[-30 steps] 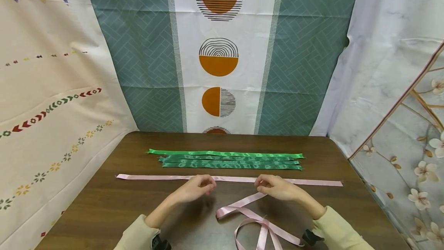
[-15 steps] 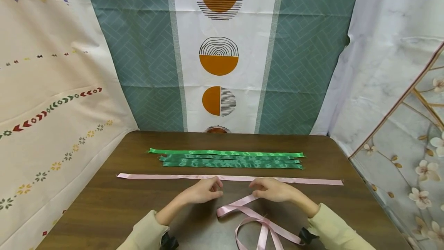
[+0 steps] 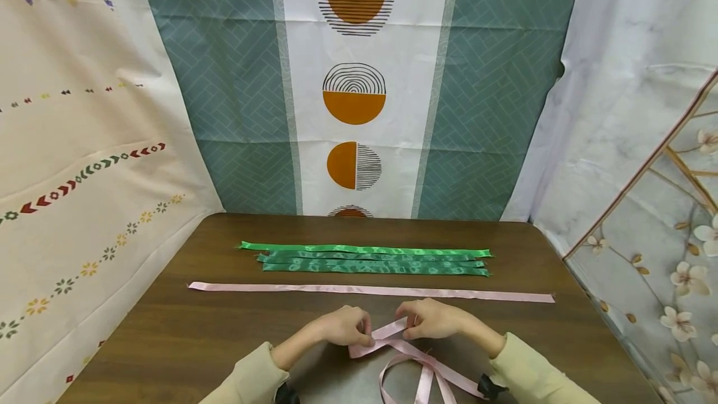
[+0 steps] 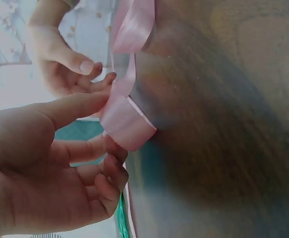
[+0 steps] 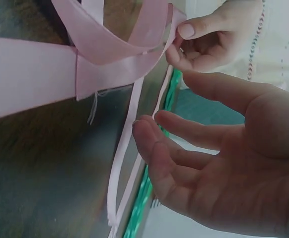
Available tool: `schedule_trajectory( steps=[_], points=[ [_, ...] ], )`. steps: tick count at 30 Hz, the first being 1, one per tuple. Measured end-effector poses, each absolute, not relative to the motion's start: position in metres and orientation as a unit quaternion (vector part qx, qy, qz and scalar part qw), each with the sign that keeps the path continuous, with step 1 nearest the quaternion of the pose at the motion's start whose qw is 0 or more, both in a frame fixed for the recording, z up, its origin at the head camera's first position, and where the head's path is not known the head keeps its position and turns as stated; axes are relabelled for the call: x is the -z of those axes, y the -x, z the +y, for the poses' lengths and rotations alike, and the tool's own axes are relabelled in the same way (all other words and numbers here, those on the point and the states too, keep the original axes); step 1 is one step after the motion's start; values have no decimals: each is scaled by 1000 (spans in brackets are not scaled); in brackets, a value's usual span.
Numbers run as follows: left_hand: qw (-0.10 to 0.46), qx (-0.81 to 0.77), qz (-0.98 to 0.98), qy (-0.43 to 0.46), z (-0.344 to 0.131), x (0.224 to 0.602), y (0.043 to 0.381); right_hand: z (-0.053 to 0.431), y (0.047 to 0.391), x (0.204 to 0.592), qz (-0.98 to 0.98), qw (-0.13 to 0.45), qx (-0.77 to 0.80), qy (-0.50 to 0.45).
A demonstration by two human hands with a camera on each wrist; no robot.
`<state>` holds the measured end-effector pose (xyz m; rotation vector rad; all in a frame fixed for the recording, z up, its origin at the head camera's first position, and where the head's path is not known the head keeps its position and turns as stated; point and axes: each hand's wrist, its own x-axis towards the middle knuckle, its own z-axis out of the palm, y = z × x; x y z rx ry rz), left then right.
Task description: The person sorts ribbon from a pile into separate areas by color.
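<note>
A loose pink satin ribbon point(image 3: 460, 380) lies in loops and folds at the near middle of the table, its strands gathered at one spot. My left hand point(image 3: 344, 327) pinches a fold of it between thumb and forefinger, clearest in the left wrist view, where the fold point(image 4: 129, 124) sticks out past the fingertips. Over the ribbon's upper strand, my right hand point(image 3: 434, 318) hovers with fingers loosely bent. In the right wrist view the right hand point(image 5: 224, 139) holds nothing, and a frayed ribbon end point(image 5: 87, 84) shows nearby.
Beyond the hands, a second pink ribbon point(image 3: 252, 287) lies straight across the brown wooden table point(image 3: 140, 341). Farther back, several green ribbons point(image 3: 370, 265) lie side by side. Patterned cloths point(image 3: 235, 111) hang behind and at both sides.
Both hands have come nearer the body and closer together, off the straight pink ribbon. The left hand has moved right and taken hold of the loose ribbon's fold.
</note>
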<state>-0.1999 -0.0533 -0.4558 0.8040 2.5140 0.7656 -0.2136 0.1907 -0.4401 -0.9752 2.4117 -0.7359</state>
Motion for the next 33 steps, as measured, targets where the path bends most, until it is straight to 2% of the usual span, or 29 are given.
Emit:
schedule_trajectory(
  steps=[5,13,17,21,25,33],
  points=[
    [210,-277,886,-308,-52,457,199,186,210,441,872,229,255,348],
    [248,-419,811,-325,-58,447,207,183,214,440,834,228,305,400],
    [270,-492,761,-326,-60,439,207,184,218,436,785,265,389,402],
    [251,-520,748,-328,-59,428,205,184,219,430,737,309,461,386],
    [221,-527,756,-318,-59,416,204,181,219,425,698,318,525,369],
    [171,-490,793,-320,-70,399,205,184,221,417,751,247,518,326]
  ],
)
